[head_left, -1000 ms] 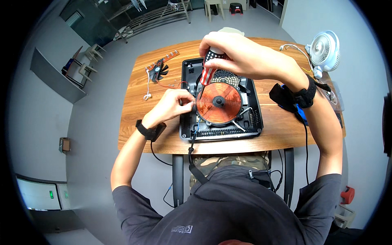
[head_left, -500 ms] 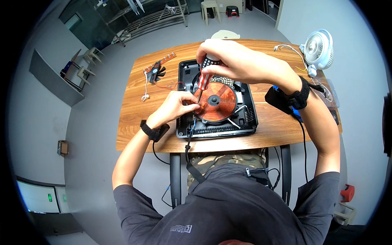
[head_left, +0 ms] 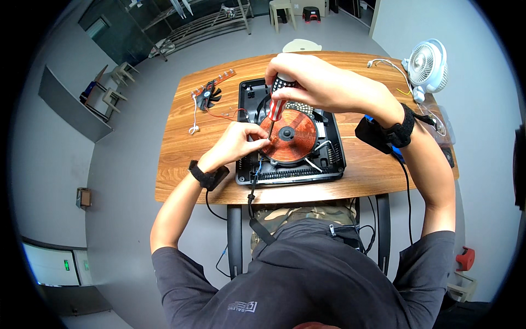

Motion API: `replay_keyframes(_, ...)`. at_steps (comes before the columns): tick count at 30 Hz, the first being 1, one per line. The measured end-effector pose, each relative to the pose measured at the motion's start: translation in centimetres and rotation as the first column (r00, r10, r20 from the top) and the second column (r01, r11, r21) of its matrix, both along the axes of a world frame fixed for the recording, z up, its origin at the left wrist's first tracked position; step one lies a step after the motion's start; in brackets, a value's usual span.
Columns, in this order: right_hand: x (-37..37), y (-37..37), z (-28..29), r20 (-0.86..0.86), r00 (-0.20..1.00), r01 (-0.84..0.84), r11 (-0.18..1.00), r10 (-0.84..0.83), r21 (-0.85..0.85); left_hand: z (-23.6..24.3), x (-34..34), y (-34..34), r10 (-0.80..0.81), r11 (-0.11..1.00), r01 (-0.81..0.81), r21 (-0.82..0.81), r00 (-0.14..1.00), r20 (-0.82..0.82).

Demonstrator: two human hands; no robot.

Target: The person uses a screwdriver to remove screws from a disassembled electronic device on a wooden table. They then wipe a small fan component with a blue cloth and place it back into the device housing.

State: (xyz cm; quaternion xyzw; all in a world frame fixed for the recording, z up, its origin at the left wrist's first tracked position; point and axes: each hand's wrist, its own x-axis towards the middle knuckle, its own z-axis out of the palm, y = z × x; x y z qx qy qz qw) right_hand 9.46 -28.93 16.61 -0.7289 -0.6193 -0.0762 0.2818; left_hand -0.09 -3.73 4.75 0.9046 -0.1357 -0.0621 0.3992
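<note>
An open black appliance housing holds a round copper coil with a dark centre hub. My right hand is wrapped round the red-and-white striped handle of a screwdriver, its thin shaft angled down to the coil's left side. My left hand has thumb and index finger pinched at the screwdriver's tip on that side; whatever is between them is too small to make out. Blue and white wires lie in the housing near the coil.
On the wooden table are a small black fan with wires and a strip at back left, a white fan with cables at back right, and a dark object with blue parts beside my right wrist. Stools and a metal rack stand beyond.
My left fingers have shifted right onto the coil's edge at the screwdriver tip. The right hand with the screwdriver sits slightly lower in the picture. The view has shifted slightly.
</note>
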Motion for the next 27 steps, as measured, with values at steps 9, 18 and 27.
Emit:
replay_keyframes(9,-1.4,0.2,0.5,-0.018,0.999,0.026,0.999,-0.027,-0.041,0.0,-0.5,-0.8,-0.154,0.988,0.155,-0.017,0.987,0.050)
replay_keyframes(18,-2.4,1.6,-1.0,-0.069,0.995,-0.078,0.990,0.070,-0.121,-0.1,-0.7,-1.1,-0.283,0.959,0.281,0.050,0.957,0.065)
replay_keyframes(27,-2.5,2.0,-1.5,-0.047,0.998,-0.060,0.986,0.053,-0.159,-0.2,-0.5,0.1,-0.292,0.953,0.282,0.112,0.952,0.089)
